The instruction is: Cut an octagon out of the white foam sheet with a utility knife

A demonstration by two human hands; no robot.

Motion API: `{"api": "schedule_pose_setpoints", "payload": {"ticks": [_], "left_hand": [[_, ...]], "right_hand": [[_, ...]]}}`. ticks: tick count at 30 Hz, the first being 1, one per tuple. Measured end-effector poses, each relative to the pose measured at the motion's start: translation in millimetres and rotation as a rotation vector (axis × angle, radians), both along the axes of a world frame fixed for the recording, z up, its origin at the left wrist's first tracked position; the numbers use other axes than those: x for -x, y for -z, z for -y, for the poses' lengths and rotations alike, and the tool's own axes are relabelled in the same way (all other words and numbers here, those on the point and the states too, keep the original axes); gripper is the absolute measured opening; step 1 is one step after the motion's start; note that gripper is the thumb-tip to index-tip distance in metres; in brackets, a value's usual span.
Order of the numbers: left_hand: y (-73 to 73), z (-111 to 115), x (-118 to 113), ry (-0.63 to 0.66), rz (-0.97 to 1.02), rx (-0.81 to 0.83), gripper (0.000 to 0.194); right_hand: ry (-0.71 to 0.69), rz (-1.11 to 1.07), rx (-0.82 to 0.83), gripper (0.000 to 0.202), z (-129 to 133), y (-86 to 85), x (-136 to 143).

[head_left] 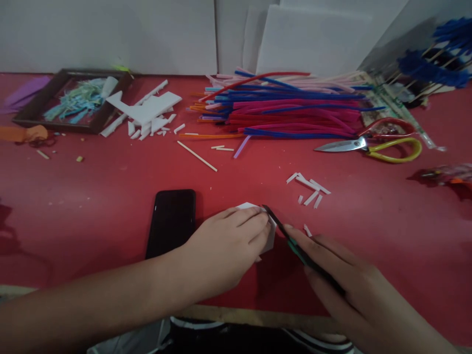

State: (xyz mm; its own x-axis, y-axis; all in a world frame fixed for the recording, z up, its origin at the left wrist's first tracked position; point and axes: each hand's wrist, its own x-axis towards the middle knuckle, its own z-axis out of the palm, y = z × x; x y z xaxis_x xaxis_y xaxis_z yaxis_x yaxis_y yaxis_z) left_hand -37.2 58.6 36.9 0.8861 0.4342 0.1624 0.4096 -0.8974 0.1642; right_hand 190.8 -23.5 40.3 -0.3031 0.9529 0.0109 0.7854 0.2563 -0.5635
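My left hand (238, 241) is laid over a small white piece of foam board (272, 238), its fingers together and pressing the piece to the red tabletop. Much of that piece is hidden under the hand. In my right hand (342, 275) is a utility knife (299, 251) with a green and black handle, gripped with the index finger stretched along it. The knife's dark blade reaches the piece's upper right edge, close to my left fingertips. Thin white offcuts (311, 187) are scattered just beyond the knife.
A black phone (172, 221) lies left of my left hand. Scissors (372, 145) with red and yellow handles rest at the right, beside a pile of coloured pipe cleaners (291, 110). White board scraps (147, 110) and a brown frame (59, 125) are at the back left.
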Motion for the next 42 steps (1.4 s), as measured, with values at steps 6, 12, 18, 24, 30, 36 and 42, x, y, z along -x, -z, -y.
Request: {"api": "schedule_pose_setpoints", "payload": {"ticks": [6, 12, 18, 24, 30, 36, 42], "left_hand": [[-1.1, -1, 0, 0.004, -0.001, 0.042, 0.040], [-3.1, -2, -2, 0.022, -0.052, 0.051, 0.037], [-4.9, -4, -5, 0.050, -0.110, -0.013, 0.030], [-5.8, -5, -5, 0.045, -0.112, 0.013, 0.030], [-2.9, -3, -6, 0.043, -0.088, -0.010, 0.031], [2.2, -2, -5, 0.036, -0.064, -0.027, 0.029], [1.0, -2, -4, 0.037, -0.019, -0.015, 0.037]], "right_hand": [[-0.031, 0.003, 0.000, 0.055, -5, -4.5, -2], [-0.042, 0.029, 0.014, 0.057, -1, 5.3, -3], [-0.056, 0.044, -0.004, 0.060, -2, 3.8, -3], [-0.067, 0.081, 0.012, 0.060, -1, -1.3, -3], [-0.060, 0.077, 0.005, 0.059, 5, -0.4, -3], [-0.041, 0.052, 0.015, 0.056, 15, 0.1, -4], [0.015, 0.018, 0.055, 0.059, 32, 11.7, -10]]}}
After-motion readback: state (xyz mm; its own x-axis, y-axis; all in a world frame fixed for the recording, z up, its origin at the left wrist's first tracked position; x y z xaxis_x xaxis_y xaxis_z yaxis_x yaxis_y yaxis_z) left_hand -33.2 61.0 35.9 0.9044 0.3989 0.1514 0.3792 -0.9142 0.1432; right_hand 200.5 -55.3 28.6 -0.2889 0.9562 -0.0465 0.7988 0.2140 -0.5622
